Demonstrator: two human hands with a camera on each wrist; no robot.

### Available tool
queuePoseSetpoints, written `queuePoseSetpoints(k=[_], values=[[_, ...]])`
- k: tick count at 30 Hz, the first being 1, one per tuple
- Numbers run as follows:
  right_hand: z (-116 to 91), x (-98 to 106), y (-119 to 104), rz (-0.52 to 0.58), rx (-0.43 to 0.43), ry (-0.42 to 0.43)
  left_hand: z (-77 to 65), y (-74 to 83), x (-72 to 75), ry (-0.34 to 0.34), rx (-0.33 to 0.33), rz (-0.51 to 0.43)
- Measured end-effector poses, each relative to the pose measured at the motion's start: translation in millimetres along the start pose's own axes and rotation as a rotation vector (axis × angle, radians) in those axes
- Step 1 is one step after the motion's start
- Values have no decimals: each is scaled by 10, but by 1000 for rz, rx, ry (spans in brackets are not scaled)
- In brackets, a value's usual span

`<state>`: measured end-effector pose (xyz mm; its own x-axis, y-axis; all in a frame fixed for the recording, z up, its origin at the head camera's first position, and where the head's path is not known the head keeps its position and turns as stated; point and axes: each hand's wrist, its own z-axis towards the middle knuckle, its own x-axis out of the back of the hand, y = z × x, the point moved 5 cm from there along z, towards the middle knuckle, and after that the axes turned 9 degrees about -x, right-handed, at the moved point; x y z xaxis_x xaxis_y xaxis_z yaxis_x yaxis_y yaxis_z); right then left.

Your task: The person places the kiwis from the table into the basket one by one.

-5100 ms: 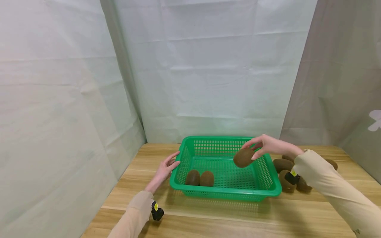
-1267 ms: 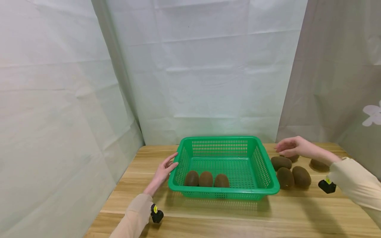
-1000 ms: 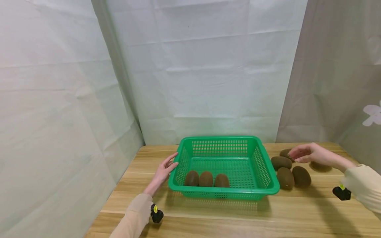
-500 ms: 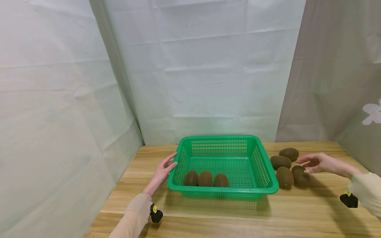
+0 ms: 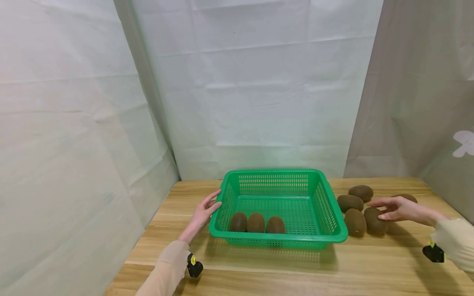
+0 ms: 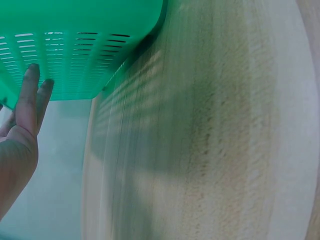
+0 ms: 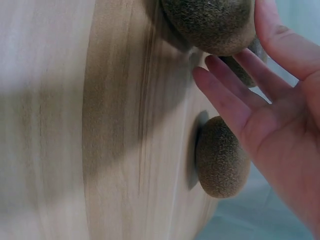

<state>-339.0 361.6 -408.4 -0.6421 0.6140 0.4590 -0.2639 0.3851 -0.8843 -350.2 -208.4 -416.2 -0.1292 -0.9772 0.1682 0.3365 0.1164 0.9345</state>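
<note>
In the head view, my left hand rests against the left side of a green plastic basket. The left wrist view shows straight fingers touching its slotted outer wall. Three brown kiwis stand in a row along the basket's near wall, the rightmost being one kiwi. Right of the basket, my right hand is at another kiwi on the table. In the right wrist view the thumb touches that kiwi, and the fingers reach past its far side, fairly straight. The index fingertip is partly hidden behind it.
More kiwis lie around the right hand: one kiwi beside the touched one, another kiwi, one kiwi farther back, and a kiwi partly behind the hand. White cloth hangs behind the wooden table.
A third kiwi now stands in the basket, which the right hand carried earlier. The right hand has since moved right and down to a kiwi on the table. The left hand stays at the basket.
</note>
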Motion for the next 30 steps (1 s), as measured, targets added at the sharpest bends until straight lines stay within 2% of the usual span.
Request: queuePoseSetpoints(k=[8, 12, 16, 20, 23, 30], values=[[-1, -38, 41, 28, 24, -60, -1, -30, 3, 15, 7, 9], [-7, -35, 37, -19, 41, -75, 4, -26, 9, 21, 1, 4], [-14, -42, 50, -3, 17, -86, 2, -29, 12, 22, 1, 0], [-39, -41, 69, 21, -48, -61, -6, -39, 14, 16, -2, 5], [-51, -49, 60, -10, -47, -40, -7, -48, 18, 18, -1, 5], [-95, -43, 68, 41, -79, -55, 8, -39, 15, 30, -3, 15]])
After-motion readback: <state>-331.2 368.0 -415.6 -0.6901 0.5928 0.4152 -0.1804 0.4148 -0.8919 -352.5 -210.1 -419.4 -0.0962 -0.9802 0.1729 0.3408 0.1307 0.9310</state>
